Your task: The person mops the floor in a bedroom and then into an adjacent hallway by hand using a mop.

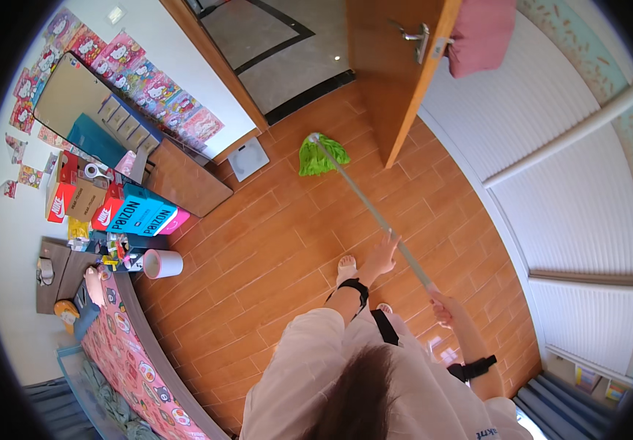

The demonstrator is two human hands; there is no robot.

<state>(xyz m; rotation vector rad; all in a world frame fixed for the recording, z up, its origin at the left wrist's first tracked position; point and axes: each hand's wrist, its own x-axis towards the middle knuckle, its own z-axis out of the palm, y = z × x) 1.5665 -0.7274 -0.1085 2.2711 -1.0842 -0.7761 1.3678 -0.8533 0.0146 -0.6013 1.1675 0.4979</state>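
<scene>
A mop with a grey pole [369, 203] slants across the view before me. Its bright green strand head [322, 157] rests on the wood-look floor, short of the doorway. My right hand [444, 309] is wrapped around the pole near its upper end. Farther down the pole, my left hand [383, 257] holds it loosely, with some fingers extended along it. Both wrists wear black bands. Part of my feet in light slippers [347, 267] shows beneath my arms.
A half-turned wooden door [388, 82] stands beside the mop head. A bathroom scale [248, 159] lies by the wall. Shoe boxes [135, 212], a white bin [163, 264] and a bed with pink bedding [129, 352] line the left. White sliding wardrobe doors [564, 203] run along the right.
</scene>
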